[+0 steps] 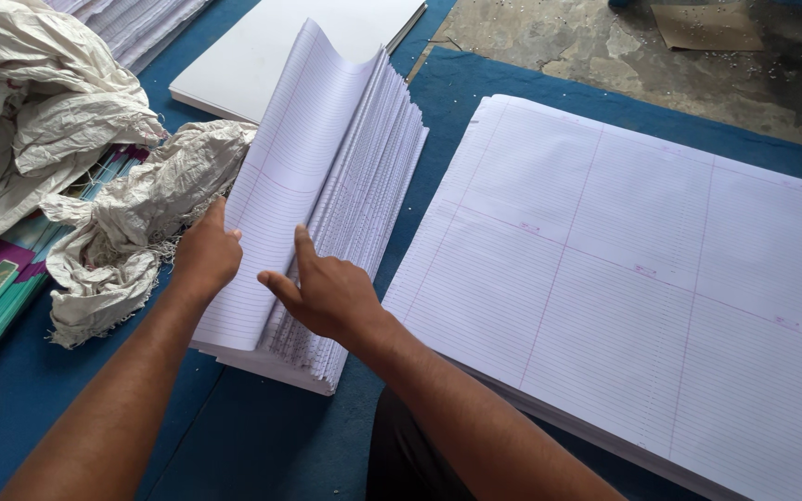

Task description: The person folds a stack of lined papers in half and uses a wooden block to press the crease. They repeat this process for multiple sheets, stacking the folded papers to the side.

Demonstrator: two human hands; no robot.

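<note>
— What's the biggest thing down there?

— The blue mat [262,436] covering the floor, then the broad stack of ruled sheets [661,278] on the right, lying flat and well apart from both hands.

— And the fanned stack?

— The narrower stack of lined sheets [345,186] sits between the arms, its long axis running away from the person, top end curling upward. To its left is crumpled white sacking [58,139] over some teal and purple covers [11,269]; a plain white board [299,46] lies beyond.

— The hands?

— The left hand [204,255] grips the near-left edge of the lifted leaves, fingers curled behind them. The right hand [327,292] is spread fairly wide, forefinger up against the fanned page edges, thumb pointing left. The stack lies directly ahead of both; neither is clearly nearer.
</note>
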